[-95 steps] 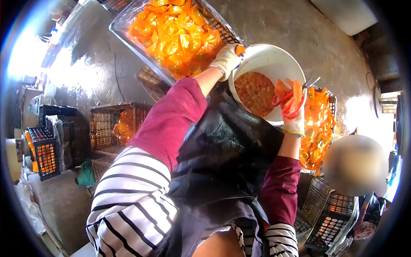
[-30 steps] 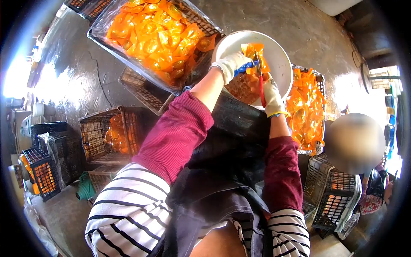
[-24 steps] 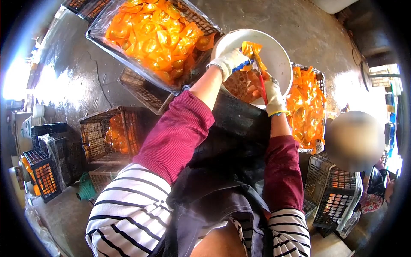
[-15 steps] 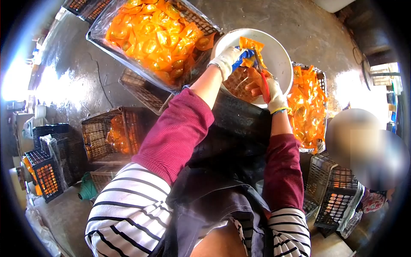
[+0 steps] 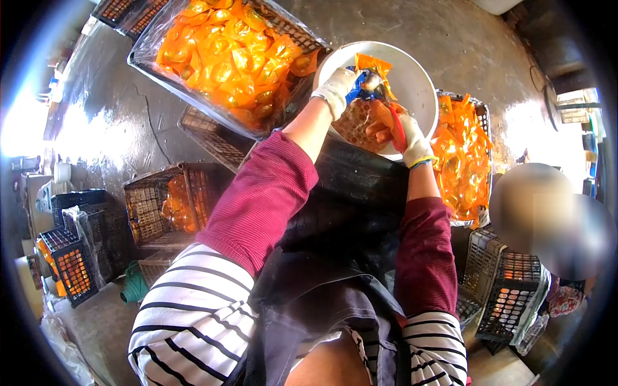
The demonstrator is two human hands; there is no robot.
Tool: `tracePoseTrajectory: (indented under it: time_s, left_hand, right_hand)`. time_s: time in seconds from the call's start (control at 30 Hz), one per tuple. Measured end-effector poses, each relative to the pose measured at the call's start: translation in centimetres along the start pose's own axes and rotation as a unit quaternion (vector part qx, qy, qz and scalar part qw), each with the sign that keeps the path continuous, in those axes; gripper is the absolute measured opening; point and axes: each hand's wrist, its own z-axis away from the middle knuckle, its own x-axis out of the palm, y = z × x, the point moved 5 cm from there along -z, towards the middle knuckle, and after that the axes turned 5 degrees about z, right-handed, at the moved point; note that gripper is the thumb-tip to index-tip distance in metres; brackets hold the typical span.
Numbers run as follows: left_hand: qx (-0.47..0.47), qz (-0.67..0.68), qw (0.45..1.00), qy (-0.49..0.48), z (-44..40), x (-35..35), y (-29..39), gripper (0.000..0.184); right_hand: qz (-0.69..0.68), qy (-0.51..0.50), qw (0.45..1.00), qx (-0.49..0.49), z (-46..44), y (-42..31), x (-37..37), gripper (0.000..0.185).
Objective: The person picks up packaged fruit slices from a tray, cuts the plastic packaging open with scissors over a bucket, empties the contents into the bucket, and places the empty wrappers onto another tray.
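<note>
My left hand (image 5: 342, 86), in a white glove with blue fingers, is closed on an orange plastic packet (image 5: 374, 64) over the bucket. At the packet's lower part a whitish round lump (image 5: 371, 82) shows. My right hand (image 5: 410, 138), in a white glove with bare-looking fingertips, grips red-handled scissors (image 5: 398, 130); their dark blades point up toward the packet and are partly hidden. Below both hands stands a white bucket (image 5: 417, 80). Brownish-orange round contents (image 5: 347, 122) lie in its bottom.
A plastic-lined crate (image 5: 145, 62) heaped with orange packets stands up left. To the bucket's right is another crate of orange packets (image 5: 460, 161). Tilted crates (image 5: 145, 206) lie at left. Further crates (image 5: 508, 299) and a person with a blurred head (image 5: 547, 219) are at right.
The whitish lump by my left fingers has come into sight. My hands stay over the bucket; the scissors have barely moved, and the view has shifted slightly.
</note>
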Motion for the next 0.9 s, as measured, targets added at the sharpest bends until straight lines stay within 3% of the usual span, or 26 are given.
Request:
tracePoseTrajectory:
  time_s: [0.1, 0.17, 0.2, 0.27, 0.33, 0.4, 0.43, 0.47, 0.5, 0.53, 0.57, 0.6, 0.63, 0.73, 0.77, 0.8, 0.83, 0.87, 0.9]
  left_hand:
    - [0.011, -0.128, 0.992, 0.006, 0.8, 0.5, 1.1, 0.034]
    - [0.099, -0.171, 0.980, 0.003, 0.3, 1.1, 1.3, 0.036]
    - [0.097, -0.125, 0.987, -0.005, 1.2, 1.5, 2.3, 0.035]
    - [0.014, 0.092, 0.994, -0.053, 6.6, 3.5, 7.0, 0.032]
    - [-0.044, 0.253, 0.960, -0.107, 9.7, 6.3, 11.0, 0.031]
    - [-0.012, 0.299, 0.931, -0.208, 8.2, 8.7, 11.0, 0.035]
    - [-0.002, 0.149, 0.974, -0.171, 10.2, 8.9, 13.5, 0.034]
    - [0.115, -0.019, 0.980, -0.164, 8.4, 9.0, 13.5, 0.030]
    - [0.208, -0.154, 0.962, -0.085, 10.4, 7.6, 15.6, 0.027]
    - [0.197, -0.134, 0.970, -0.047, 10.3, 6.3, 15.1, 0.026]
    - [0.185, -0.113, 0.976, -0.009, 10.3, 5.0, 14.7, 0.024]
    - [0.073, 0.066, 0.995, -0.014, 7.0, 3.4, 11.1, 0.024]
    - [0.090, -0.003, 0.995, 0.047, 6.1, 0.4, 10.4, 0.028]
    - [0.073, -0.065, 0.992, 0.074, 7.0, -7.0, 10.0, 0.040]
    - [0.097, -0.187, 0.976, 0.050, 4.3, -10.5, 7.4, 0.048]
    - [0.105, -0.243, 0.951, 0.159, 3.1, -12.9, 5.7, 0.060]
    - [0.075, -0.464, 0.871, 0.143, 4.7, -12.3, 7.1, 0.066]
    - [0.042, -0.658, 0.742, 0.117, 6.2, -11.6, 8.3, 0.073]
    - [0.055, -0.694, 0.712, 0.095, 5.4, -11.7, 7.4, 0.074]
  right_hand:
    - [-0.027, -0.005, 1.000, -0.010, 0.2, -0.4, 0.3, 0.030]
    - [-0.053, 0.007, 0.998, -0.020, 0.0, 0.1, 0.4, 0.030]
    - [-0.052, 0.018, 0.998, -0.030, -0.7, 0.9, 0.0, 0.031]
    - [-0.050, 0.042, 0.996, -0.054, -2.4, 2.3, -1.2, 0.033]
    - [-0.273, 0.104, 0.953, -0.082, -0.9, 1.7, -1.9, 0.040]
    - [-0.343, 0.139, 0.917, -0.151, -0.3, 1.1, -3.6, 0.052]
    - [-0.361, 0.154, 0.898, -0.198, 0.2, 0.7, -4.8, 0.058]
    - [-0.394, 0.162, 0.875, -0.231, 0.7, 0.6, -5.7, 0.065]
    - [-0.448, 0.164, 0.840, -0.257, 1.2, 1.1, -6.5, 0.072]
    - [-0.540, 0.146, 0.784, -0.269, 1.9, 1.9, -7.3, 0.075]
    - [-0.561, 0.137, 0.772, -0.266, 2.1, 2.6, -7.7, 0.076]
    - [-0.583, 0.130, 0.758, -0.264, 2.5, 2.9, -8.0, 0.077]
    - [-0.595, 0.042, 0.747, -0.293, 1.9, 3.2, -8.5, 0.071]
    - [-0.525, 0.050, 0.800, -0.286, 2.6, 2.1, -7.6, 0.067]
    - [-0.581, 0.102, 0.763, -0.264, 3.1, 0.9, -6.6, 0.063]
    - [-0.573, 0.105, 0.773, -0.252, 3.1, 0.3, -6.2, 0.062]
    - [-0.564, 0.109, 0.783, -0.241, 3.0, 0.0, -6.0, 0.061]
    - [-0.554, 0.114, 0.793, -0.228, 2.6, -0.1, -5.9, 0.060]
    - [-0.530, 0.119, 0.807, -0.232, 2.2, -0.4, -5.9, 0.059]
